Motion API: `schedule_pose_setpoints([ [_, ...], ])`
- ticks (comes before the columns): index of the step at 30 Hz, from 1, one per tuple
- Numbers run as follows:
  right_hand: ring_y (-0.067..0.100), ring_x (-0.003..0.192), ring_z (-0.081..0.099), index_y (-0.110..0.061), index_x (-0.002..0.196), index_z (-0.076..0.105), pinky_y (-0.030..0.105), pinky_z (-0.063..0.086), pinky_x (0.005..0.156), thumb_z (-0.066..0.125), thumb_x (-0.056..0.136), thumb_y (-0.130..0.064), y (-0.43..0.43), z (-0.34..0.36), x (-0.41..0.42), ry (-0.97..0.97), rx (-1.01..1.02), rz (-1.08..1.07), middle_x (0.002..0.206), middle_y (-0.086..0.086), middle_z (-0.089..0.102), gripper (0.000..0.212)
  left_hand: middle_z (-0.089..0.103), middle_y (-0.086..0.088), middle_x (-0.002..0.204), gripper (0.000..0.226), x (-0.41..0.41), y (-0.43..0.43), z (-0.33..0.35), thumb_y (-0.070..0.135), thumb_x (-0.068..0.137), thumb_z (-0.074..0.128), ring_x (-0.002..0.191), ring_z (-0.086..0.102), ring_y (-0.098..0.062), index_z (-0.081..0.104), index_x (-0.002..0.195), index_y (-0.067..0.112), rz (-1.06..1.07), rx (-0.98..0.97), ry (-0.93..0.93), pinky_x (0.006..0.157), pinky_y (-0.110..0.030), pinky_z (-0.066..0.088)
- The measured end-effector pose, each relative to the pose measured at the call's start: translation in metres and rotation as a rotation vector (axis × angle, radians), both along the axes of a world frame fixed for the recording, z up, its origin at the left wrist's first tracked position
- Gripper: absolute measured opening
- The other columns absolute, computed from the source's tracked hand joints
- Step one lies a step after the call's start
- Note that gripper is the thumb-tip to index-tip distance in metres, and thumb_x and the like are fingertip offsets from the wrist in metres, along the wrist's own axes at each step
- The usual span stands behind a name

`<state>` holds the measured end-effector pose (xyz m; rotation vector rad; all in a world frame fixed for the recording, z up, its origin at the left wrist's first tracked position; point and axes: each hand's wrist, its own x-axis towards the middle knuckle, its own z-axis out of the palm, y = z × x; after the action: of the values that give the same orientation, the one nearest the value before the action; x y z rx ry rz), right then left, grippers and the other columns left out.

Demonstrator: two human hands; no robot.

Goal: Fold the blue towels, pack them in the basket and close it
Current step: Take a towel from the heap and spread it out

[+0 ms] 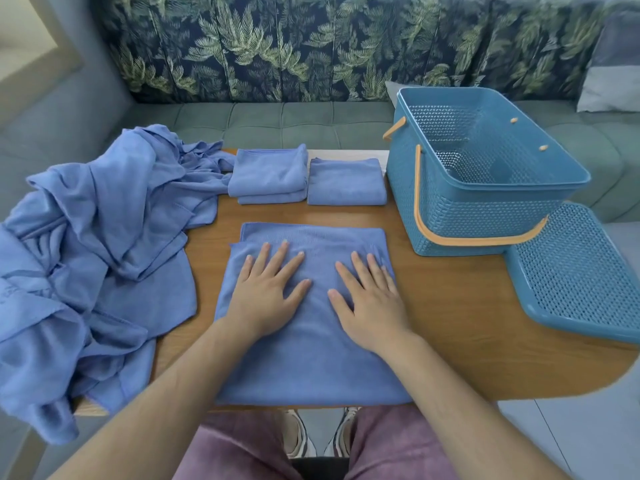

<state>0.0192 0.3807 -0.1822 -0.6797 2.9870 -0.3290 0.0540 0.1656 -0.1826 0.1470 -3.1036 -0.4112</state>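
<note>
A half-folded blue towel (pixel 311 362) lies flat on the wooden table (pixel 457 306) in front of me. My left hand (pixel 266 296) and my right hand (pixel 370 303) press flat on it side by side, fingers straight and spread. Behind it sit a folded stack of blue towels (pixel 268 176) and another folded towel (pixel 346 181). A heap of unfolded blue towels (pixel 93 258) covers the table's left side. The blue perforated basket (pixel 485 199) with orange handles stands open and empty at the back right. Its blue lid (pixel 575 271) lies beside it at the right edge.
A green sofa (pixel 277 123) with leaf-print cushions runs behind the table. A grey cushion (pixel 613 64) sits at the far right. My knees in pink trousers and my shoes show below the table's near edge.
</note>
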Motion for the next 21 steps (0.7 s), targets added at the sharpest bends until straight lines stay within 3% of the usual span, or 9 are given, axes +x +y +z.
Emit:
schedule_pose_setpoints([
  [2,0.023,0.157,0.0,-0.034,0.159,0.025,0.041,0.001,0.127,0.01,0.092,-0.067,0.005,-0.001,0.012,0.02,-0.028,0.007,0.169,-0.001,0.009,0.076,0.005,0.015,0.166,0.074,0.014,0.001,-0.003,0.075,0.087,0.009,0.155,-0.002,-0.017,0.021,0.155,0.048,0.009,0.0,0.031,0.125,-0.042,-0.003],
  [4,0.026,0.153,0.021,-0.031,0.151,0.045,0.044,0.021,0.123,0.027,0.095,-0.062,0.007,-0.003,0.018,0.103,-0.085,0.004,0.164,0.002,0.03,0.066,0.015,0.015,0.165,0.069,0.024,0.003,-0.003,0.072,0.09,0.017,0.155,0.007,-0.018,0.031,0.152,0.047,0.021,0.013,0.065,0.125,-0.043,0.006],
  [7,0.027,0.135,0.048,-0.021,0.129,0.065,0.043,0.04,0.107,0.047,0.094,-0.041,0.003,-0.001,-0.01,0.265,-0.216,-0.014,0.143,0.004,0.057,0.044,0.048,0.012,0.148,0.054,0.01,-0.006,0.002,0.059,0.093,0.033,0.139,0.04,-0.019,0.055,0.137,0.037,0.02,0.024,0.189,0.11,-0.041,0.032],
  [9,0.026,0.122,0.056,-0.019,0.124,0.066,0.041,0.042,0.097,0.052,0.091,-0.029,0.001,0.004,-0.038,0.29,-0.232,-0.011,0.129,0.001,0.063,0.037,0.06,0.007,0.126,0.04,-0.01,-0.022,0.008,0.047,0.095,0.042,0.119,0.054,-0.022,0.062,0.125,0.028,0.004,-0.018,0.229,0.092,-0.04,0.041],
  [13,0.026,0.099,0.056,-0.021,0.109,0.068,0.04,0.038,0.083,0.06,0.085,-0.026,0.009,0.0,-0.065,0.299,-0.245,-0.045,0.106,-0.002,0.061,0.026,0.058,0.003,0.099,0.028,-0.032,-0.059,0.014,0.039,0.093,0.05,0.092,0.059,-0.026,0.065,0.104,0.019,-0.079,-0.038,0.262,0.071,-0.039,0.048],
  [18,0.027,0.087,0.055,-0.017,0.093,0.062,0.04,0.037,0.076,0.067,0.079,-0.018,0.015,-0.007,-0.065,0.353,-0.349,-0.058,0.093,-0.001,0.057,0.015,0.052,0.01,0.093,0.01,-0.021,-0.074,0.005,0.03,0.091,0.066,0.082,0.055,-0.013,0.063,0.093,0.02,-0.046,0.21,0.373,0.073,-0.036,0.05],
  [21,0.025,0.081,0.053,-0.017,0.085,0.057,0.042,0.041,0.073,0.066,0.082,-0.013,0.017,-0.004,-0.068,0.344,-0.449,-0.027,0.087,-0.001,0.055,0.011,0.05,0.008,0.087,0.011,-0.021,-0.075,0.006,0.024,0.088,0.07,0.08,0.052,-0.013,0.06,0.087,0.021,-0.01,0.299,0.359,0.074,-0.033,0.049],
])
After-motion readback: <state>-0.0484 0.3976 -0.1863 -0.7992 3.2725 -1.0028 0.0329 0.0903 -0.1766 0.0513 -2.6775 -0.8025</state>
